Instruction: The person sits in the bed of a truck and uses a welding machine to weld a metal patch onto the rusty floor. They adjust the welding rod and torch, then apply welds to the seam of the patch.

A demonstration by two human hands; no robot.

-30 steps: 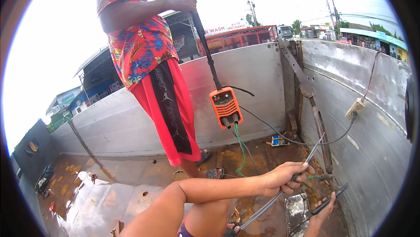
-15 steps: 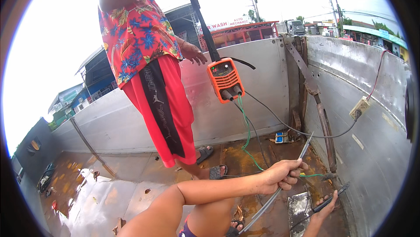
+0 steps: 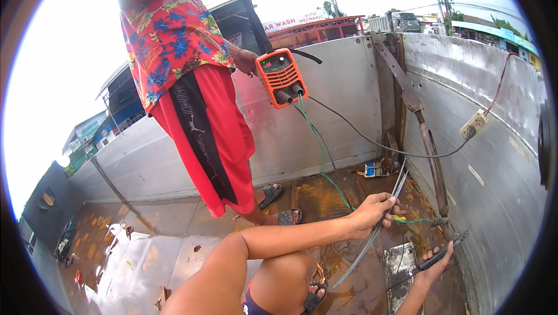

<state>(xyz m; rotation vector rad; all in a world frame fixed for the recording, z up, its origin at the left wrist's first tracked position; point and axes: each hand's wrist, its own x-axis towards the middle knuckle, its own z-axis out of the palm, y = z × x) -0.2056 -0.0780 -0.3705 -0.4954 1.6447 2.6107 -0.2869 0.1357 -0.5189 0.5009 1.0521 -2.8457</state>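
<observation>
My left hand is closed around several thin grey rods that slant from lower left to upper right. At the lower right, my right hand grips a black electrode holder with a cable running from it. An orange welding machine hangs by a black strap beside a person in a floral shirt and red shorts, whose hand is just behind it. Green and black cables drop from the machine, with a green clamp cable reaching toward the right wall's base.
I am inside a metal bed with front and right walls. A rusted strut stands at the corner; an outlet box hangs on the right wall. A blue-and-grey object and scarred metal plate lie on the floor.
The person has raised the welding machine higher and moved it slightly left, lowering the other hand beside it. My left hand and rods have shifted slightly upward; both hands keep their hold.
</observation>
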